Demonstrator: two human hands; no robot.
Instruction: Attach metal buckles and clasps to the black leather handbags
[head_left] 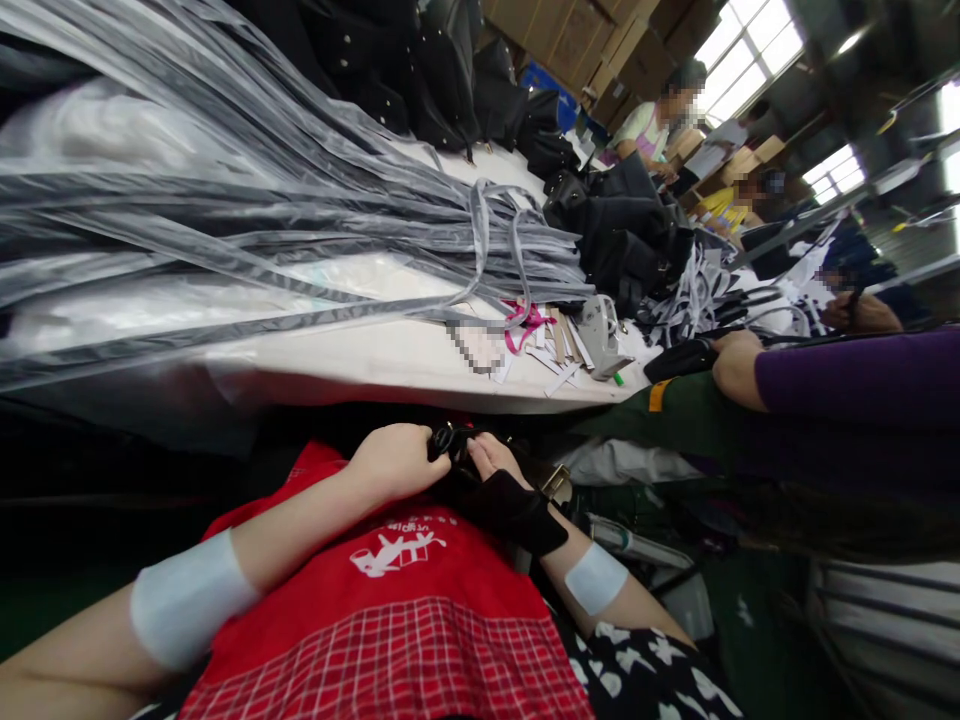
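Note:
My left hand (395, 462) is closed, thumb and fingers pinching the edge of a dark, glossy black leather-like piece (450, 440) in front of my red apron. Against the other side of that piece press the fingers of my right hand (496, 456), which wears a black wrist brace (517, 510). Small metal fittings show on the piece near both hands, but its full shape is lost in shadow. A gold-toned buckle (556, 482) sits just right of my right hand; whether it belongs to the same piece I cannot tell.
Long grey plastic-wrapped straps (300, 240) cover the white table (360, 360). Black bags (622, 230) are piled behind them. Near the edge lie a white tape dispenser (602, 335), a pink ribbon (527, 325) and paper strips. A co-worker's purple sleeve (855, 370) reaches in at right.

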